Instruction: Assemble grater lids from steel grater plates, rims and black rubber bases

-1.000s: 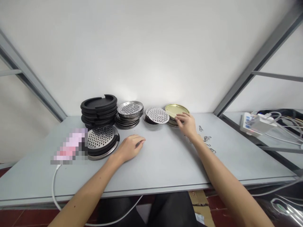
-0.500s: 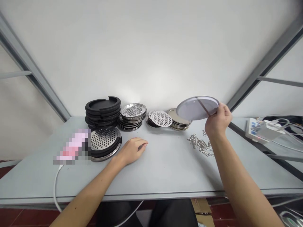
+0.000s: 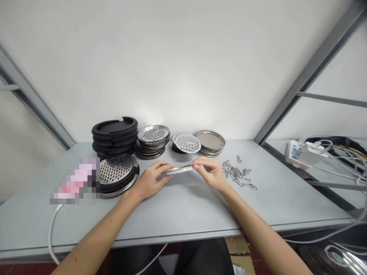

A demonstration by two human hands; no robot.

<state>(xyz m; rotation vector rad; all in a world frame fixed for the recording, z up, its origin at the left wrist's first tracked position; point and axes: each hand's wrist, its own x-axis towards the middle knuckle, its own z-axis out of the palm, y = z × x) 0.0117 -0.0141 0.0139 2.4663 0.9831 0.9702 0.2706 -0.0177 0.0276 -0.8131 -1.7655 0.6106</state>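
A round, shallow metal plate [image 3: 179,169] is held nearly edge-on above the table's middle. My left hand [image 3: 153,179] pinches its left edge, and my right hand [image 3: 209,173] grips the opposite edge, thumb towards me. Behind it lie perforated grater discs [image 3: 187,143] in a small pile. A stack of plain round metal plates [image 3: 210,140] stands to their right, and rimmed grater discs [image 3: 154,134] are stacked to their left. Beside my left forearm, a grater disc in a black ring [image 3: 117,170] rests on metal plates. Several small metal clips [image 3: 236,175] lie right of my right hand.
Thick black rings [image 3: 114,130] are stacked at the back left. A blurred pink item [image 3: 76,181] with a white cable lies at the left. Metal shelf posts flank the table [image 3: 183,221]. A white power strip [image 3: 295,154] with cables sits on the right.
My right hand has brought the plate from the back right down to the middle, tilting it edge-on. My left hand, earlier resting on the table, now grips it too. The view has shifted slightly.
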